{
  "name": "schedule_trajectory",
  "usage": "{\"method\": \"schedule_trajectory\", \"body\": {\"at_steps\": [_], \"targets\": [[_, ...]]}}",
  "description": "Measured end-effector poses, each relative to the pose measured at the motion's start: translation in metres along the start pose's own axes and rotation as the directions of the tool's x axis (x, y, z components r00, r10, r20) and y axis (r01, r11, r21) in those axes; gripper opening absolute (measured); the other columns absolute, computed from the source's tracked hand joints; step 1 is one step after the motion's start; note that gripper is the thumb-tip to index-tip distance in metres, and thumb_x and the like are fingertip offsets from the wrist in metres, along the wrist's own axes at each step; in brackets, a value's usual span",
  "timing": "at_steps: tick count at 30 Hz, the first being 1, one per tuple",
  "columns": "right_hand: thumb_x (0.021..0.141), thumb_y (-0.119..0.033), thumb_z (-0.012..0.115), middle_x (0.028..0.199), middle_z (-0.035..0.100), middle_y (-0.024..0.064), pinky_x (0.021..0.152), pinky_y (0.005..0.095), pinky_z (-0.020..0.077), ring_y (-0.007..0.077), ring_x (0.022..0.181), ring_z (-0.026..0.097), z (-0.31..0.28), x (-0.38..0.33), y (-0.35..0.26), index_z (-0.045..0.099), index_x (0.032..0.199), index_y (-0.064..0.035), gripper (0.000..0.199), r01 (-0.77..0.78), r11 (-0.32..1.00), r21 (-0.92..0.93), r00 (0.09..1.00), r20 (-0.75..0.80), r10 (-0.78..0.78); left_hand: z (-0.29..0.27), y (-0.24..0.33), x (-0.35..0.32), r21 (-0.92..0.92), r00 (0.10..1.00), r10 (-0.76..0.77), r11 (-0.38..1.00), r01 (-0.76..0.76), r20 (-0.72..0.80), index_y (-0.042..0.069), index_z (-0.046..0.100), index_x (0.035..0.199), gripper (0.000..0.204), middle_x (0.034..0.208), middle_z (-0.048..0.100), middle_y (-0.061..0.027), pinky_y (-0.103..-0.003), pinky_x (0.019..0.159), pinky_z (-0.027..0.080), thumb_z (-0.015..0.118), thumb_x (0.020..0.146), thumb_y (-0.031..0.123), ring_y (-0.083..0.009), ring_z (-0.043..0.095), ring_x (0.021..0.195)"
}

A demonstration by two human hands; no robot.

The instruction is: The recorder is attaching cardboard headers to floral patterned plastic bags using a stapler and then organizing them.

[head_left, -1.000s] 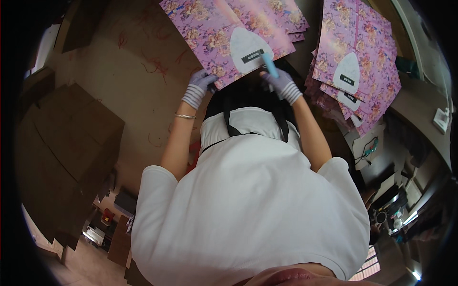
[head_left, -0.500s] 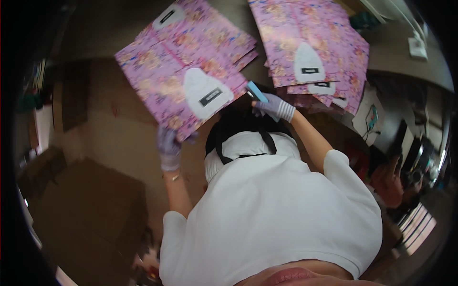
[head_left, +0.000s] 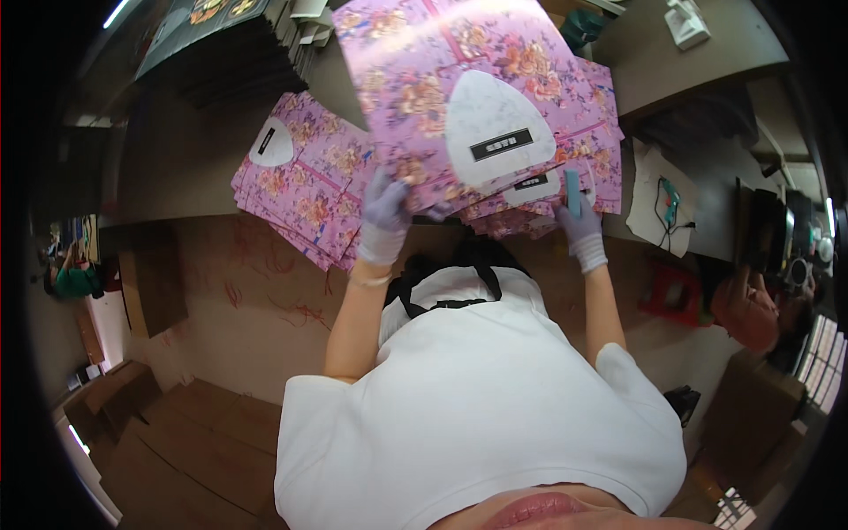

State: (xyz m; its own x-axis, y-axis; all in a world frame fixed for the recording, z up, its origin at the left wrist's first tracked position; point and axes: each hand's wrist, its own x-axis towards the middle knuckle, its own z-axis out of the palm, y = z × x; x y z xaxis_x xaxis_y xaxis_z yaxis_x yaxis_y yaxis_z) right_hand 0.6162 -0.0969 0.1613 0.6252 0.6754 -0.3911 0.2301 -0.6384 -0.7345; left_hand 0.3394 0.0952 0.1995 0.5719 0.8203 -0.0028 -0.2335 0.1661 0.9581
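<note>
My left hand [head_left: 384,212], in a pale purple glove, grips the near left corner of a large flat pink floral sheet [head_left: 408,110]. This sheet carries a white rounded patch with a black label, and it is held over the right pile of like sheets [head_left: 601,97], hiding much of it. In my gloved right hand [head_left: 580,228] a narrow blue tool [head_left: 573,190] stands up between the fingers; its exact kind is unclear. That hand is by the near right edge of the pile. Left of my left hand lies another pile of floral sheets [head_left: 305,168], partly fanned out.
A tall stack of dark printed boards [head_left: 212,53] stands at the far left of the table. At right are a white device [head_left: 687,24] and a green corded tool [head_left: 671,208] on cardboard. Brown cartons [head_left: 194,433] fill the lower left. Another person [head_left: 746,305] is at the right.
My left hand has carried the floral sheet rightward, from above the left pile to over the right pile. The right hand moved to that pile's edge, keeping the blue tool. The view has shifted.
</note>
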Motion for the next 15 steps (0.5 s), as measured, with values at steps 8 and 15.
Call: {"method": "schedule_trajectory", "body": {"at_steps": [8, 15], "targets": [[0.07, -0.039, 0.062, 0.101, 0.055, 0.0218, 0.082, 0.0406, 0.0418, 0.0352, 0.096, 0.053, -0.038, 0.107, -0.009, 0.048, 0.108, -0.0014, 0.056, -0.113, 0.836, -0.536, 0.961, -0.274, -0.046, 0.034, -0.051, 0.065, 0.007, 0.715, -0.699, 0.715, 0.699, 0.006, 0.003, 0.043, 0.115, 0.031, 0.091, 0.057, -0.0163, -0.032, 0.06, 0.052, 0.039, 0.088, 0.019, -0.0257, 0.061, 0.068], [0.08, -0.01, 0.055, 0.104, 0.057, 0.0112, 0.081, 0.0267, 0.0435, 0.0182, 0.095, 0.054, -0.048, 0.103, -0.101, 0.054, 0.104, 0.0, 0.026, 0.511, 0.687, 0.516, 0.809, -0.018, -0.588, -0.048, -0.027, 0.018, 0.135, 0.896, -0.442, 0.886, 0.443, -0.037, 0.002, 0.042, 0.118, 0.042, 0.094, 0.06, -0.0147, -0.029, 0.066, 0.05, 0.037, 0.091, 0.033, -0.02, 0.06, 0.073]]}}
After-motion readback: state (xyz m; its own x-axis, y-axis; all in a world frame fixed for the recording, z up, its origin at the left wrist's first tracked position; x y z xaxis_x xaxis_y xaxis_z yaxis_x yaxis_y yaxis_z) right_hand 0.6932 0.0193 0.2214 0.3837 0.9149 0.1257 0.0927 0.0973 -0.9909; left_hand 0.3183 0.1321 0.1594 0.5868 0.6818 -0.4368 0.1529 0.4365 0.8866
